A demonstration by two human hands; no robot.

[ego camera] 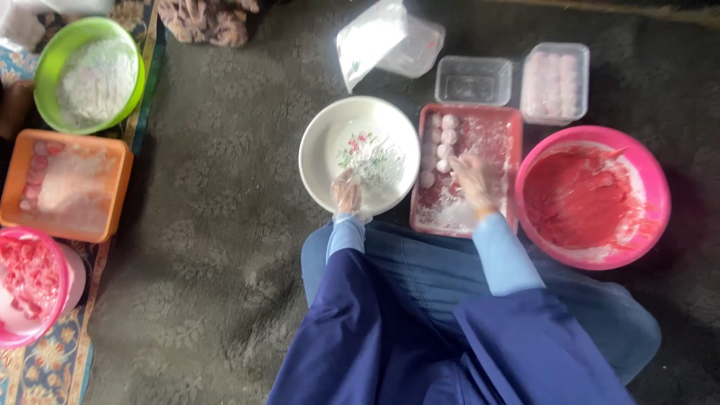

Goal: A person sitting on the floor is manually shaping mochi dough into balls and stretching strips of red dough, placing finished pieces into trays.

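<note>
My left hand (346, 192), in a thin clear glove, rests on the near rim of a white plate (322, 133) with a flower print and a dusting of flour. My right hand (474, 180), also gloved and floury, lies flat inside a red rectangular tray (507, 124). Several small pink-white dough balls (444, 142) sit in a row along the tray's left side, just left of my right fingers. Whether either hand grips anything is unclear. A pink bowl (645, 169) of red paste stands right of the tray.
Beyond the tray are an empty clear box (474, 79), a clear box of pale balls (556, 81) and a plastic bag (371, 37). At left stand a green bowl of white flour (49, 64), an orange tray (112, 199) and a pink bowl (56, 300).
</note>
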